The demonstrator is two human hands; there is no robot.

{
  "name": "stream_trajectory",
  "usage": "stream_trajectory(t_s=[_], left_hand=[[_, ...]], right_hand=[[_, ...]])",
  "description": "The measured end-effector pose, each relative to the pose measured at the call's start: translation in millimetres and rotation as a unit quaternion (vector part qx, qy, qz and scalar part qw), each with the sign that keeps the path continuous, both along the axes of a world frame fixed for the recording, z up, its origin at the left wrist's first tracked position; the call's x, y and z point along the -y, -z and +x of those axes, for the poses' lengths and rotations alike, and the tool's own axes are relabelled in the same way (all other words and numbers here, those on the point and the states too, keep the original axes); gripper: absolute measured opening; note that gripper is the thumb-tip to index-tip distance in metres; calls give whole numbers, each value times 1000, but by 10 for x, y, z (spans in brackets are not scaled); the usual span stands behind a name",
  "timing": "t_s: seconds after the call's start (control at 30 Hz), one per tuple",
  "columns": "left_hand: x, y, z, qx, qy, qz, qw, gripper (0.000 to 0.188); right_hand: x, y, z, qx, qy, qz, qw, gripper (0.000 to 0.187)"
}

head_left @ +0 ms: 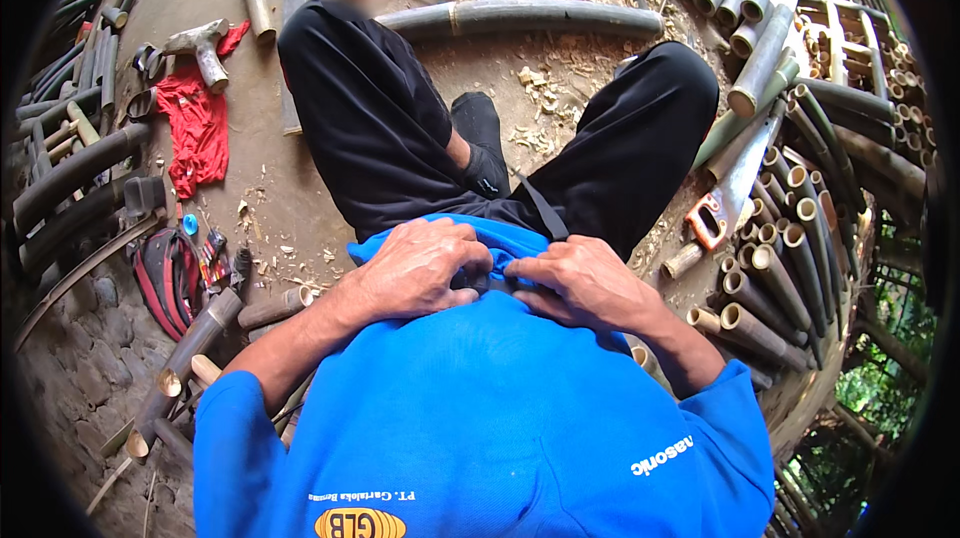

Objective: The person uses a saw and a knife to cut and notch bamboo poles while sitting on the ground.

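Both hands are at my waist, on the bunched front hem of my blue shirt [440, 358]. My left hand [425, 263] has its fingers curled down and closed on the gathered cloth. Opposite it, my right hand [585, 280] pinches the cloth with its fingertips pointing left. A narrow black strip [541, 206], like a strap, runs from between my thighs to the knuckles of that hand; whether it is held I cannot tell. Dark trousers [375, 118] cover my bent, spread legs, and a dark sock [478, 128] shows between them.
A long bamboo pole [530, 18] lies across the ground beyond my legs, among wood shavings [543, 93]. On the right are a handsaw [722, 206] and stacked bamboo tubes [770, 273]. To the left lie a red cloth [193, 133], a mallet-like bamboo piece [205, 46] and a red-black bag [165, 278].
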State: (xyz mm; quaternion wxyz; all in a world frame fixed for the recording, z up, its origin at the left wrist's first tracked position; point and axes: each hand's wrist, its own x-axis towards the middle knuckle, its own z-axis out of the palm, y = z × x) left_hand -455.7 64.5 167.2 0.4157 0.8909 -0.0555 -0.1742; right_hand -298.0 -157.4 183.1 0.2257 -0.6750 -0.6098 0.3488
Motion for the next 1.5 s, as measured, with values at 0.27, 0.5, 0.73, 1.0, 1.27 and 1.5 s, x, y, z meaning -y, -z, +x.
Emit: stream_trajectory(t_s=[0.27,0.5,0.73,1.0,1.27,1.5], left_hand=[[104,100,-27,59,-47,25,997,20],[-49,229,129,-21,-75,-96,992,22],[-186,152,251,-121,-4,-125,985,31],[-183,168,262,-156,-25,-122,980,41],[192,226,-91,52,-221,-72,971,16],[218,215,-201,131,-188,-11,973,24]], right_hand=[[-50,66,-123,-34,85,-50,995,18],[-106,263,-61,-29,87,49,995,9],[-245,433,107,-65,77,44,994,6],[-285,444,20,-3,106,54,993,6],[-68,189,-360,136,108,83,981,22],[-89,412,-501,94,69,143,983,11]])
